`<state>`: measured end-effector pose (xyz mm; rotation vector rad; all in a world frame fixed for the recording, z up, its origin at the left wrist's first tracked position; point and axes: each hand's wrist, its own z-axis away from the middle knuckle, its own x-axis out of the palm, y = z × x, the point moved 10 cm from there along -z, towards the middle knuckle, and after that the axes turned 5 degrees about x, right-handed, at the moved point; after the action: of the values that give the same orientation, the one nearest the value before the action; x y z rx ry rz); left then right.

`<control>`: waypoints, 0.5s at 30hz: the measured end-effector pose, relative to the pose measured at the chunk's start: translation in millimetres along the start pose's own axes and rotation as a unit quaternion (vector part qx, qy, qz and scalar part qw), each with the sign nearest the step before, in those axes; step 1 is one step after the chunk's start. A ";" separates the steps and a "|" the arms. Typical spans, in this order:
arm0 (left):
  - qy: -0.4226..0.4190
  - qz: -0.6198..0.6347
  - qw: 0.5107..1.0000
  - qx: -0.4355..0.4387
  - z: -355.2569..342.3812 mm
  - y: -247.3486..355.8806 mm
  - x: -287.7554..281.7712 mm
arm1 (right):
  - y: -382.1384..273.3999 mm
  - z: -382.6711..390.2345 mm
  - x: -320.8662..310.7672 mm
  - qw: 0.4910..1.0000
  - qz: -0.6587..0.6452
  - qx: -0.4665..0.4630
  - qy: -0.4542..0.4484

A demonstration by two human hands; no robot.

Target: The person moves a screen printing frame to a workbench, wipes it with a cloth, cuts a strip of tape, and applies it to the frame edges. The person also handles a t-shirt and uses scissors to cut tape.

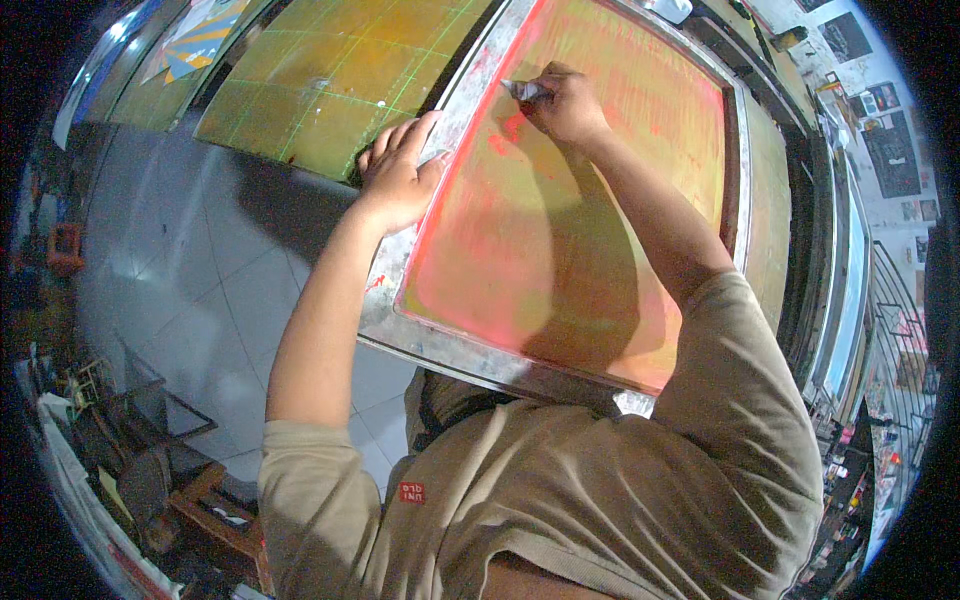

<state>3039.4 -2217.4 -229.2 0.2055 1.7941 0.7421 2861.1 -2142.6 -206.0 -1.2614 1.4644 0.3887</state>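
Note:
A large screen-printing frame (pixel 480 366) slants away in front of me, with grey, paint-stained bars. Its yellow-green mesh (pixel 480 240) is smeared with pink and red, mostly along the edges. My left hand (pixel 400 175) grips the left bar, fingers over its outer side and thumb toward the mesh. Near the far left part of the mesh, my right hand (pixel 565 105) is closed around a small, crumpled, whitish-grey rag (pixel 523 90). The rag's end sticks out to the left of the fingers, and the palm side is hidden. Red blotches (pixel 505 138) show just below it.
Left of the frame lies a yellowish board (pixel 335 75) with green grid lines. Grey floor tiles (pixel 220 300) show below it. A wooden stool-like piece (pixel 215 510) stands at lower left. Dark rails (pixel 805 240) run along the right, near a wall with pictures (pixel 890 150).

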 end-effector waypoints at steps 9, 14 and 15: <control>0.006 -0.002 1.000 -0.008 1.5 -4.6 2.0 | -5.4 8.1 17.7 0.999 -0.022 -0.025 -0.032; -0.010 0.003 1.000 -0.027 1.9 -6.0 2.9 | -34.1 27.3 6.8 0.998 -0.005 -0.055 -0.020; -0.014 -0.001 0.999 -0.031 0.1 -6.3 2.5 | -44.8 39.9 3.0 0.997 -0.026 -0.064 -0.024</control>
<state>3039.9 -2221.1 -234.8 0.1732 1.7418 0.7879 2919.6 -2129.3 -204.7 -1.3797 1.3807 0.4811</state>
